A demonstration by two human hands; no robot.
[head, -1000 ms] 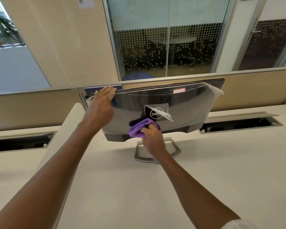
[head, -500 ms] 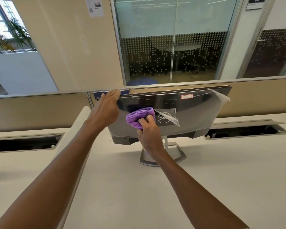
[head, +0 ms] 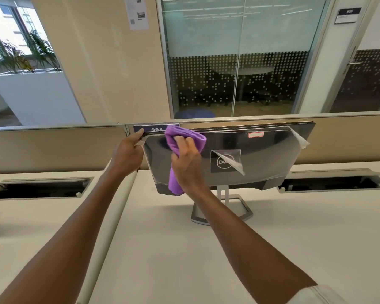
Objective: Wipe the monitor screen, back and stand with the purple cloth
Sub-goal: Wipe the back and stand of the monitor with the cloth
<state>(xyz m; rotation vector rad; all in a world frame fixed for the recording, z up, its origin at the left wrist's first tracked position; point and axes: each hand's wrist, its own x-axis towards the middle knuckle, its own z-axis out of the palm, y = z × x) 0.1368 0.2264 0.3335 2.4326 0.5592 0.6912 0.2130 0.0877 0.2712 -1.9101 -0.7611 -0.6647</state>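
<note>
Pressing purple cloth [head: 185,137] against monitor [head: 261,159] back.

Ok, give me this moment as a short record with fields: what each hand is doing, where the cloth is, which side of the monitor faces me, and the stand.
left hand: left hand grips the monitor's top left corner
right hand: right hand holds the purple cloth pressed against the monitor
cloth position: upper left of the back panel, one end hanging down
monitor: monitor shows its back, with partly peeled plastic film
stand: stand rests on the desk, untouched
</note>
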